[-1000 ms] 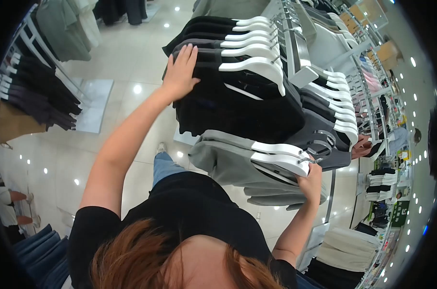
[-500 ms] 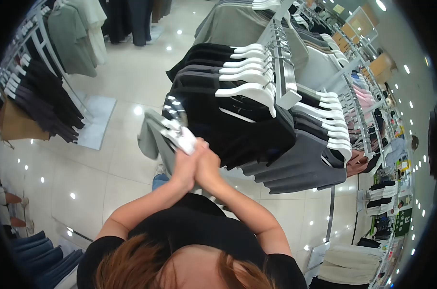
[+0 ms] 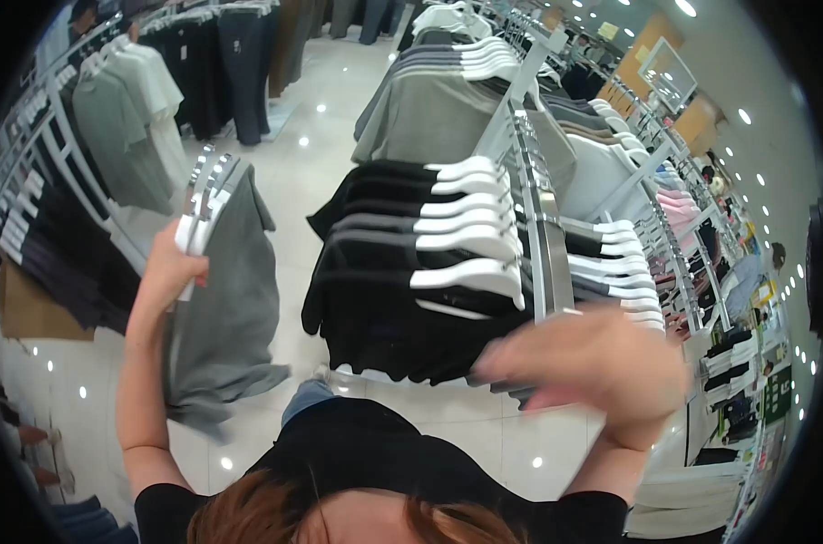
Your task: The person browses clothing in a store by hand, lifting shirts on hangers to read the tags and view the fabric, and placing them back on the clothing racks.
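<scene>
My left hand (image 3: pixel 177 267) is wrapped round a few white hangers (image 3: pixel 194 231) at the left, held up with their metal hooks on top. Grey garments (image 3: pixel 230 299) hang down from them, partly blurred at the hem. My right hand (image 3: pixel 602 363) is smeared by motion in front of the near end of a metal rack rail (image 3: pixel 552 263); its finger pose is unclear, and nothing shows in it. Just left of that hand, black tops (image 3: pixel 384 313) hang on white hangers (image 3: pixel 466 276) along the rail.
Behind the black tops is a row of grey-green shirts (image 3: pixel 429 113). Dark garments (image 3: pixel 67 245) hang on a rack to the left, beside green and white shirts (image 3: pixel 112 127). Glossy tiled floor (image 3: pixel 311 181) runs between the racks. Folded beige clothes (image 3: pixel 683 499) lie at the lower right.
Both hands were together in front of the black tops. They have parted: my left hand has carried the hangers with grey garments left and up, and my right hand has swung right.
</scene>
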A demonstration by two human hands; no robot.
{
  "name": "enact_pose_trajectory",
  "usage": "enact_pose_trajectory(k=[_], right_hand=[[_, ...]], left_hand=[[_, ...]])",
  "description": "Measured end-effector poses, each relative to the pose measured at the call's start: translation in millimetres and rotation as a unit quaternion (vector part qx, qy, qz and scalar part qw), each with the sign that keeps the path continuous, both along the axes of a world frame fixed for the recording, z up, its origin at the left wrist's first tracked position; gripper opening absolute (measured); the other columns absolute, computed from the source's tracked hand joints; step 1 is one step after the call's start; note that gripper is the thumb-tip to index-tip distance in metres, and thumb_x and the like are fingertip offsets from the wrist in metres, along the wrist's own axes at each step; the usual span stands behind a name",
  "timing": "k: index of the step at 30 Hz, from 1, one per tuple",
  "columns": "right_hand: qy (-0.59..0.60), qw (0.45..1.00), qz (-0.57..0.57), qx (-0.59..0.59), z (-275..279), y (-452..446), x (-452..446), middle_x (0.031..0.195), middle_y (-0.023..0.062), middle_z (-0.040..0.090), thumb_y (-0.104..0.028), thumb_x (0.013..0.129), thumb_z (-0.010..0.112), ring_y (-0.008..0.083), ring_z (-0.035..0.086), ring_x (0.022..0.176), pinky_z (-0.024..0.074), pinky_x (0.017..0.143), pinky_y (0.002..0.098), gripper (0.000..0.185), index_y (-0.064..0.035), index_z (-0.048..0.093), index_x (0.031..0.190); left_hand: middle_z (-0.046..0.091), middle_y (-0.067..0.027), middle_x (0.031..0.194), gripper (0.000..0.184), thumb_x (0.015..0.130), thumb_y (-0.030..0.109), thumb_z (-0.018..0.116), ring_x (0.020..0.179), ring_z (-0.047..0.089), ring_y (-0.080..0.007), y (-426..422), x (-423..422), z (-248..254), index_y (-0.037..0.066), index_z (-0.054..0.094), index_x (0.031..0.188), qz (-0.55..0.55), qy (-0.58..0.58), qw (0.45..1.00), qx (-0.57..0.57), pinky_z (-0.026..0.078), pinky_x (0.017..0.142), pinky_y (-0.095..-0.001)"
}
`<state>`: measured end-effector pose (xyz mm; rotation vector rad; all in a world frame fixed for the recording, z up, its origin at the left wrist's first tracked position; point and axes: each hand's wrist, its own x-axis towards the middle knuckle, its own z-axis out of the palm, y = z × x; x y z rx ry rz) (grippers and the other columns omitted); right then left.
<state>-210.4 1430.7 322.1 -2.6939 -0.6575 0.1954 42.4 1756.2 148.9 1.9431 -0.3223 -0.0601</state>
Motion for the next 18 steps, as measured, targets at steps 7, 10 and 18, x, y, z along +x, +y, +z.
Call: enact_pose_trajectory(k=[7,10,18], right_hand=[[-0.384,0.809,-0.369,-0.247,102.8,-141.2,210.0,0.089,0.0162,0.065,-0.033,0.079,0.063,0.0297,0.062,0.084,0.048,0.075,0.0369,0.036,-0.0026,0.064,0.098],[-0.331,0.774,-0.441,-0.311,101.2,-207.5,288.1,0.095,0.0207,0.063,-0.039,0.081,0.06,0.0359,0.059,0.093,0.0461,0.08,0.0424,0.041,-0.0008,0.063,0.097],[-0.146,0.739,-0.54,-0.376,114.3,-242.7,379.9,0.096,0.0189,0.063,-0.041,0.076,0.066,0.0326,0.061,0.09,0.0474,0.076,0.0388,0.044,0.0007,0.065,0.089]], left_hand=[[0.061,-0.0186,0.078,0.049,0.054,0.007,0.063,0.08,0.058,-0.0372,-22.7,96.1,43.6,0.008,0.056,0.103,0.063,-0.18,0.94,0.284,0.044,0.073,-0.0403],[0.059,-0.0215,0.08,0.052,0.054,0.006,0.061,0.08,0.059,-0.036,-31.0,115.1,63.3,0.004,0.053,0.105,0.022,-0.205,0.954,0.216,0.045,0.072,-0.039],[0.058,-0.0164,0.083,0.052,0.057,0.008,0.061,0.08,0.057,-0.0311,-68.1,191.5,78.4,0.005,0.051,0.108,-0.158,-0.156,0.969,0.11,0.044,0.076,-0.0339]])
